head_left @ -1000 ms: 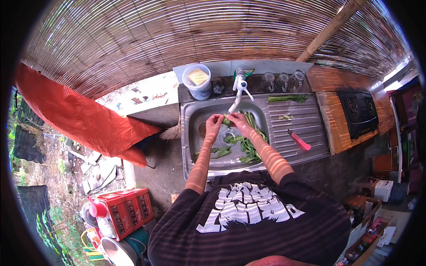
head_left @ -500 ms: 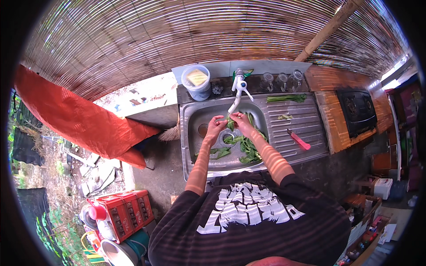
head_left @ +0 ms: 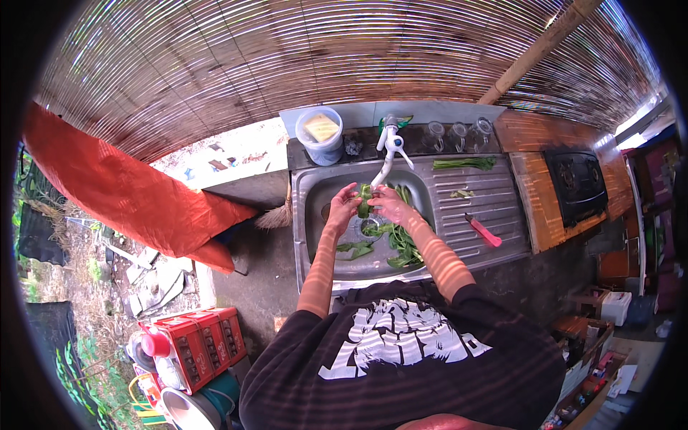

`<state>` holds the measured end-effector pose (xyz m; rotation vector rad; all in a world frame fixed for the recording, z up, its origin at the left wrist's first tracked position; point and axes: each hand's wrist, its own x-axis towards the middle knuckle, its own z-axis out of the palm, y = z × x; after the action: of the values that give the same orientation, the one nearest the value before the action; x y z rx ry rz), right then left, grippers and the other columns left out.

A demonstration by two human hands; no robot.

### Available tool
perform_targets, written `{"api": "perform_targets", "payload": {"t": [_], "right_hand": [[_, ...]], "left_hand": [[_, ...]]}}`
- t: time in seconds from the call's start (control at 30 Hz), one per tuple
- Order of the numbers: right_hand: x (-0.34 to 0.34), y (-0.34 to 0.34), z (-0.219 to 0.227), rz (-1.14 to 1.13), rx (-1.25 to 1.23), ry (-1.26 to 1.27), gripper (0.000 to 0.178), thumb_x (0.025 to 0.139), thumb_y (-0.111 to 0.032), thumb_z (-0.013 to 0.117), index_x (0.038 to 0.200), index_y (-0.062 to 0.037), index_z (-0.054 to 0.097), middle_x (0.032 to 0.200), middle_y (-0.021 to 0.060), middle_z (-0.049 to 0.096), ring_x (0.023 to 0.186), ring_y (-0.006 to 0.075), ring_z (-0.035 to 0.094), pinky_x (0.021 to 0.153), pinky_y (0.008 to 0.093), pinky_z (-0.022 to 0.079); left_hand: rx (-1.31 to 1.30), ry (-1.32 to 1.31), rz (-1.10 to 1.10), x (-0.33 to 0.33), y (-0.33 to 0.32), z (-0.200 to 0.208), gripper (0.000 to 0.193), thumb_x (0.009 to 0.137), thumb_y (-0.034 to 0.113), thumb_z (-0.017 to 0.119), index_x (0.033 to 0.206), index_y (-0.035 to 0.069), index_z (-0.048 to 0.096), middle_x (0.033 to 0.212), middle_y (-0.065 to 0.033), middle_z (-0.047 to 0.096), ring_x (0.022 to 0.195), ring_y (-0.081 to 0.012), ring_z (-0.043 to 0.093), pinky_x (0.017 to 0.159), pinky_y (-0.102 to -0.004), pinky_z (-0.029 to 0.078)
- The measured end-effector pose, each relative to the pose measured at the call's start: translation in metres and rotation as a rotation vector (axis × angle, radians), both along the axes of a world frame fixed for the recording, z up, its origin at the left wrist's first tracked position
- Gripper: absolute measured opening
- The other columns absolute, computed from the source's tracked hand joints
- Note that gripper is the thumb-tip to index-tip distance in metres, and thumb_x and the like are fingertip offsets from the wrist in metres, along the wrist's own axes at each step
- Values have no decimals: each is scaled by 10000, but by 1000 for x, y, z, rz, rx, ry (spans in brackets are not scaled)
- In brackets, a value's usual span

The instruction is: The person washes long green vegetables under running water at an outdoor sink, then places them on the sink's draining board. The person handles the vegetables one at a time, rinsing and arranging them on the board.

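One leaf (head_left: 365, 204) hangs over the sink (head_left: 300, 236), below the spout of the tap (head_left: 390, 147), between the left hand (head_left: 345, 206) and the right hand (head_left: 393, 206). Half a second ago the hands were closer together and their fingers covered more of the leaf; now they stand a little further apart and more of it shows, hanging down between them. The fingers of both hands are curled, with a narrow gap, and their tips hold the leaf from either side; the exact grip of each finger is too small to make out.

In the sink, loose greens (head_left: 405, 251) lie under the right forearm, and a smaller clump (head_left: 355, 249) lies on the left; the leaves overlap too much to count. They lie much as they did.

On the drainboard (head_left: 502, 208) to the right are one bunch of stems (head_left: 464, 163), a few pale scraps (head_left: 462, 193) and one knife (head_left: 485, 233) with a pink handle, all unmoved. Behind the sink stand one tub (head_left: 319, 147) with a pale yellow block (head_left: 320, 127) in it, one tap and three glasses (head_left: 459, 136). Further right, one black stove (head_left: 575, 185) sits on the wooden desk (head_left: 530, 190).
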<state>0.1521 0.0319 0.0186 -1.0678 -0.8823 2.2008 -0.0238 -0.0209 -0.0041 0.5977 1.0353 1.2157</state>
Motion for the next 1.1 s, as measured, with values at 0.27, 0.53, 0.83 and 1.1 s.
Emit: {"api": "perform_targets", "payload": {"t": [0.27,0.53,0.83,1.1], "right_hand": [[-1,1,-17,-184,-26,-14,282,842,-17,600,1099,-77,500,1009,40,577,899,169,597,741,379,521],[4,8,-32,-172,-2,-20,268,839,-46,614,1084,-84,513,938,54,604,857,167,602,712,328,504],[6,-3,-13,-170,-76,200,329,844,-35,604,1141,-69,469,947,81,607,885,206,615,801,383,516],[7,-11,-15,-130,-16,127,396,823,-13,627,1184,-82,480,976,70,621,865,177,622,737,327,517]], "left_hand": [[-77,49,-89,4,-8,15,656,797,66,703,1366,122,382,1146,-73,563,970,-123,567,744,-259,471],[-186,-6,-146,1,-13,-11,548,832,114,682,1307,75,411,979,-28,627,913,-116,596,749,-252,468],[-48,-51,7,12,-40,-12,560,860,55,625,1345,109,351,981,-53,579,832,-124,593,755,-285,510],[-236,90,-161,8,-55,-13,469,911,295,567,1315,107,418,1136,-61,577,998,-154,552,857,-339,430]]}}
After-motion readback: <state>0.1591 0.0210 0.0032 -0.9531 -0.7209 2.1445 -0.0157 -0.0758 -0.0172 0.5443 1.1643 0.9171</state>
